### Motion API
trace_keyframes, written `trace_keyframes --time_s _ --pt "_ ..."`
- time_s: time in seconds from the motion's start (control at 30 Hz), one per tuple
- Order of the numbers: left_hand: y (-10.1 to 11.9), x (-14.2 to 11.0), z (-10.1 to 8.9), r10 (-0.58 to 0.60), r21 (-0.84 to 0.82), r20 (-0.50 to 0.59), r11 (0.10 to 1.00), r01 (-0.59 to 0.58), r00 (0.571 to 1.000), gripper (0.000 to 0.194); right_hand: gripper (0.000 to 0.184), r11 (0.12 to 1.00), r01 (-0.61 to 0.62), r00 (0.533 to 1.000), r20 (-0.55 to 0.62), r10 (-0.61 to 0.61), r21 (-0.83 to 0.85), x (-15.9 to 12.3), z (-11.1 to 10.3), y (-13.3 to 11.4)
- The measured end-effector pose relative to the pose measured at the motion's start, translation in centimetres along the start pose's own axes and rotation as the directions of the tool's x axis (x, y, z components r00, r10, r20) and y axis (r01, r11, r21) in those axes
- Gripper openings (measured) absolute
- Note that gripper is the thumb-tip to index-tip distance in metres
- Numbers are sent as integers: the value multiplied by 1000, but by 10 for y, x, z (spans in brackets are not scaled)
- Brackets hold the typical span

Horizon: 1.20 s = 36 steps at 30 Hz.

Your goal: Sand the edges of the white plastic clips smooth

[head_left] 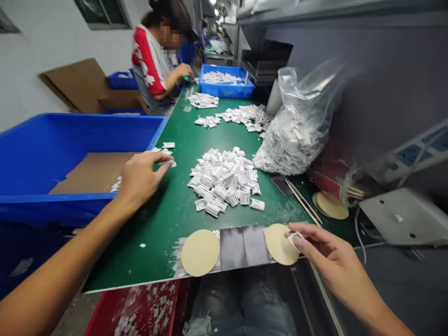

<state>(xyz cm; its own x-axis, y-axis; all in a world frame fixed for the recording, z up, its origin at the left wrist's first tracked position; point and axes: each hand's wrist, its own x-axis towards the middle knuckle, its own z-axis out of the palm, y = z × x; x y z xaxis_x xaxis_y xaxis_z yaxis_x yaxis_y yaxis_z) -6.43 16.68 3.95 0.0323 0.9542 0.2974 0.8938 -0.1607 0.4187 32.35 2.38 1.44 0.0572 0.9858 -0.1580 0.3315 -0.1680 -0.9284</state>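
Pinching white piece (pixel 291 235) in right hand (pixel 331 255), grip of left hand (pixel 141 176) unclear, cardboard (pixel 91 171) inside blue bin (pixel 80 132)

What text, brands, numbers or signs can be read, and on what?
No readable text anywhere.
Small white plastic pieces, piled: any markings too small.
White power strip with blue panels: any markings too blurred.
Red fabric sleeve: white pattern, no legible letters.
Round beige discs: none visible.

Forearms (pixel 87 245): bare over the visible length.
Left grip (pixel 140 176): bare hand.
Right grip (pixel 327 254): bare hand.
Jeans (pixel 224 303): faded grey-blue denim, below near edge of desk (pixel 140 259).
Frayed patch (pixel 198 325): pale, ragged, left leg.
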Motion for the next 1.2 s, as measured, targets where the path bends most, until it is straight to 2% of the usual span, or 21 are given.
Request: trace_keyframes --time_s 0.07,0.13,0.2,0.27,0.37,0.47,0.53,0.67,0.77,0.87,1.0,1.13,1.2 --pt "16 -36 -4 55 -58 113 997 -48 992 28 19 926 253 967 39 -252 -280 -1 -8 9" --pt "32 -78 -6 76 -131 254 990 -43 964 27 22 771 425 897 110 -427 -475 -3 -12 15" --pt "44 -115 -3 98 -171 287 984 -50 953 23 25 635 467 857 139 -496 -615 -5 -13 18" --pt "49 -143 5 114 -178 269 982 -67 956 19 22 538 439 851 141 -506 -720 -10 -13 17" --pt "50 -164 16 143 -163 198 980 -111 970 17 21 472 462 839 198 -506 -751 -19 -13 16" --pt "48 -169 19 212 -130 126 972 -196 969 17 28 437 604 758 312 -572 -666 -21 -10 16" --pt "49 -166 19 247 -93 102 967 -238 964 17 26 396 669 702 360 -615 -629 -15 -6 14" --pt "54 -155 18 254 -52 90 967 -251 963 16 14 302 669 663 362 -656 -679 6 1 7" --pt "54 -155 16 249 -71 125 968 -242 960 16 10 253 669 657 397 -641 -698 9 3 1" --pt "52 -161 13 259 -113 171 964 -242 951 17 14 256 689 659 439 -611 -678 5 2 -2" --pt "55 -157 13 251 -61 119 967 -246 961 13 12 235 662 671 422 -610 -712 10 1 -3" --pt "59 -156 13 283 -105 171 957 -269 944 12 13 309 656 705 413 -576 -689 12 -2 0" --pt "59 -158 14 293 -116 143 954 -278 945 13 14 314 637 714 383 -587 -704 11 -3 2"
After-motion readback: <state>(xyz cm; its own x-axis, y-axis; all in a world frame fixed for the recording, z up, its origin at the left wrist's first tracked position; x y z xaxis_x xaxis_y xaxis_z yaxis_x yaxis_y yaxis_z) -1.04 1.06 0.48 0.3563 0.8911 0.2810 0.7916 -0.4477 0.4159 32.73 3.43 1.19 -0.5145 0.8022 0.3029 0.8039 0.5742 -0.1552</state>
